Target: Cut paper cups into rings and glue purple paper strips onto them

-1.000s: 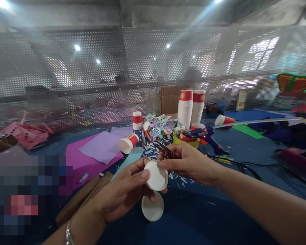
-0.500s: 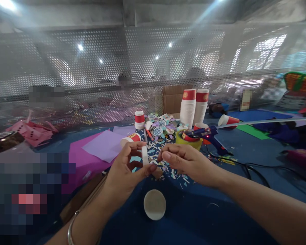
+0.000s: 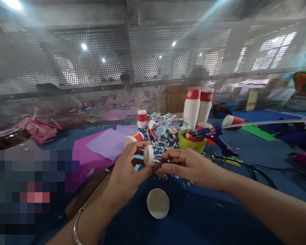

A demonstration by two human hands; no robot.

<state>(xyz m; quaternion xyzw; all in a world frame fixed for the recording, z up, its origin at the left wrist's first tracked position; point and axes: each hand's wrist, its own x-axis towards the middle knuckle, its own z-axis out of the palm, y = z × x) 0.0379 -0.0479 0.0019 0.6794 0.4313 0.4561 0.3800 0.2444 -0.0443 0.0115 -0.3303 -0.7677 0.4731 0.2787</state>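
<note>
My left hand (image 3: 126,175) pinches the cut-off bottom of a paper cup (image 3: 148,155) between thumb and fingers, tilted so that its round face points to the right. Close beside it, my right hand (image 3: 190,168) has its fingers curled together, the tips near my left thumb; what they hold, if anything, I cannot make out. Below both hands a round, pale cup bottom (image 3: 158,203) lies on the blue tabletop (image 3: 193,221). Paper scraps (image 3: 165,146) are strewn just beyond my fingers.
A blue glue gun (image 3: 214,135) with a lit red light rests on a yellow tape roll (image 3: 192,144), its cable trailing right. Stacked paper cups (image 3: 192,109) stand behind, beside a heap of paper pieces (image 3: 163,126). Purple sheets (image 3: 104,144) lie left. A perforated screen (image 3: 153,61) rises beyond.
The cup bottom in my left hand has turned so more of its round face shows. My right fingers have come closer to my left thumb. The view has shifted slightly.
</note>
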